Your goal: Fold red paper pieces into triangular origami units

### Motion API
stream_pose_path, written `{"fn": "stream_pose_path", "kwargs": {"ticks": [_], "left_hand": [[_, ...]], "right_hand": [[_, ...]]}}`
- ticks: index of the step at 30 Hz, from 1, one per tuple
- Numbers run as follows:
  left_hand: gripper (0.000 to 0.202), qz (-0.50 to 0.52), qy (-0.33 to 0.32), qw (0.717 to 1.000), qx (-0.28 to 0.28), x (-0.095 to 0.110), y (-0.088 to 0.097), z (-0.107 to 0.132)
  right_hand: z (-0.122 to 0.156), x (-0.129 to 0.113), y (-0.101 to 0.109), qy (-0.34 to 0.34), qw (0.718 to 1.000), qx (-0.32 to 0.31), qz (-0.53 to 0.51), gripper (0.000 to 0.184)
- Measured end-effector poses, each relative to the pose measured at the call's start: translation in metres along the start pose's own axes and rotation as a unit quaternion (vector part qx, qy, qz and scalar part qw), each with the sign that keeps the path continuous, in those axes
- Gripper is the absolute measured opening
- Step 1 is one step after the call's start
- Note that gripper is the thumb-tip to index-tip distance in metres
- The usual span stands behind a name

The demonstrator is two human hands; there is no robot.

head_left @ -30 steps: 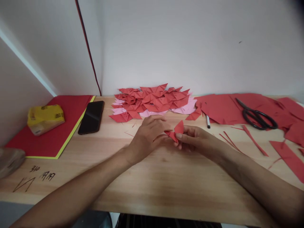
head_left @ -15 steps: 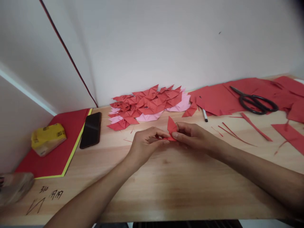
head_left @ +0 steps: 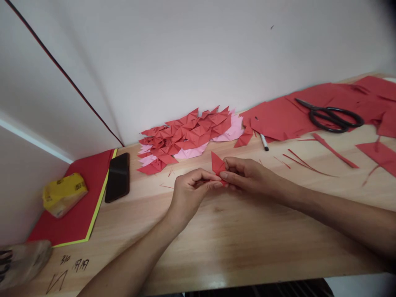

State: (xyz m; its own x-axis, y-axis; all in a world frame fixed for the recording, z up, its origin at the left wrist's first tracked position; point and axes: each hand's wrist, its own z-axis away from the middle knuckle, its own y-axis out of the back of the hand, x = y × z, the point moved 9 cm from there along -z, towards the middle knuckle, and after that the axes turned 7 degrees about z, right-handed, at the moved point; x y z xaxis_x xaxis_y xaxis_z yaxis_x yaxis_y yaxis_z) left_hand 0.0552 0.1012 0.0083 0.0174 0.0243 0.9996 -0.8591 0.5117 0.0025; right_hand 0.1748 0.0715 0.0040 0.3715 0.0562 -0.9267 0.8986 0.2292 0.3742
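A small piece of folded red paper (head_left: 218, 163) is pinched between my two hands above the table (head_left: 235, 239). Its pointed flap stands up, while the lower part is mostly covered by fingers. My left hand (head_left: 194, 189) grips the lower left edge with thumb and fingers. My right hand (head_left: 243, 173) closes on the right side, its thumb pressed on the front. Just behind the hands lies a pile of folded red paper pieces (head_left: 188, 134), with pink paper (head_left: 193, 152) showing among them.
Black-handled scissors (head_left: 334, 119) rest on red paper sheets (head_left: 278, 117) at the right. Nearby are a marker (head_left: 264, 142) and thin paper strips (head_left: 335, 152). At the left lie a phone (head_left: 117, 177), a red sheet (head_left: 78, 222), a yellow package (head_left: 64, 194) and a plastic bottle (head_left: 24, 264).
The view has tilted a little. My fingers have drawn closer together on the red paper, and its upright point now leans more to the left.
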Motion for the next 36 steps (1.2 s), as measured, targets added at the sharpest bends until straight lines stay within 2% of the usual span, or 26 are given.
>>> {"fn": "stream_pose_path", "kwargs": {"ticks": [7,15,22,30,36], "left_hand": [[0.013,0.046,0.035,0.997,-0.055,-0.003,-0.006,-0.001],[0.012,0.003,0.025,1.000,-0.016,-0.003,0.001,-0.003],[0.017,0.045,0.066,0.997,-0.010,-0.011,0.000,-0.003],[0.014,0.044,0.060,0.997,0.024,-0.006,0.000,-0.002],[0.011,0.000,0.010,0.998,0.059,0.004,0.006,-0.002]], "right_hand": [[-0.002,0.006,0.002,-0.014,1.000,-0.003,-0.008,0.025],[-0.001,0.008,0.004,-0.020,1.000,0.018,-0.001,0.026],[0.001,0.002,0.006,-0.013,0.997,0.039,0.066,0.025],[0.000,0.010,-0.003,-0.036,0.998,-0.039,-0.029,0.020],[0.000,0.012,-0.006,-0.046,0.998,-0.045,-0.022,0.019]]}}
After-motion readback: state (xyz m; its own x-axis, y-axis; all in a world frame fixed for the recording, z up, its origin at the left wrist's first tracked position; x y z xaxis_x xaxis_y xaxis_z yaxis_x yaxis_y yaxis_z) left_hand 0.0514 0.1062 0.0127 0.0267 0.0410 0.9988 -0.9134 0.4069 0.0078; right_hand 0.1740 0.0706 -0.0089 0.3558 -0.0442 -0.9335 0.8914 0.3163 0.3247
